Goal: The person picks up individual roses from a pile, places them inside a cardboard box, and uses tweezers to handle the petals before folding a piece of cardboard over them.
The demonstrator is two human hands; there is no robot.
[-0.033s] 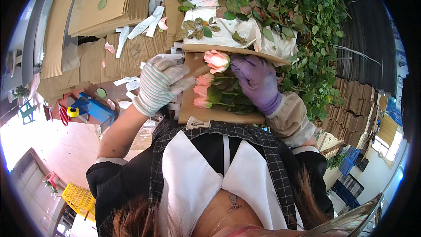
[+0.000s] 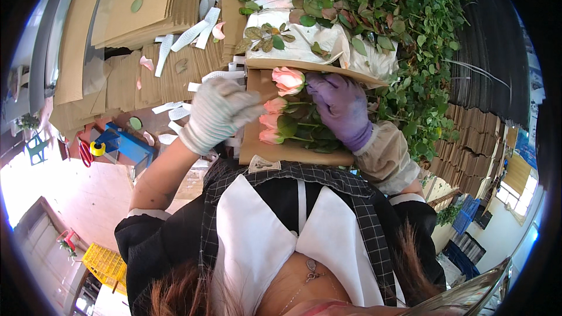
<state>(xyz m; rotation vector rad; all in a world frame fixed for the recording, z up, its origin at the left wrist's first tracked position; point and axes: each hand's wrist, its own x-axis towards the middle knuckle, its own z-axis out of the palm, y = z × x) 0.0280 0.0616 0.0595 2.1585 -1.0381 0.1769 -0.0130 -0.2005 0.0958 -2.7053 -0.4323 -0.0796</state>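
Several pink roses [image 2: 275,105] lie side by side on a brown cardboard sheet [image 2: 293,153] in front of me, heads pointing left, and one more pink rose [image 2: 288,79] sits above them. My right hand [image 2: 341,108], in a purple glove, presses down on their green stems and leaves [image 2: 304,129]. My left hand [image 2: 219,114], in a white knit glove, is curled just left of the rose heads and touches the sheet's left edge. It is blurred, and its grip is hidden.
Stacks of corrugated cardboard sheets [image 2: 134,6] fill the upper left, with white paper strips [image 2: 187,35] strewn on them. A heap of leafy rose stems [image 2: 398,17] lies at the upper right. A blue box [image 2: 126,143], yellow tape roll [image 2: 96,148] and red scissors [image 2: 85,153] sit at the left.
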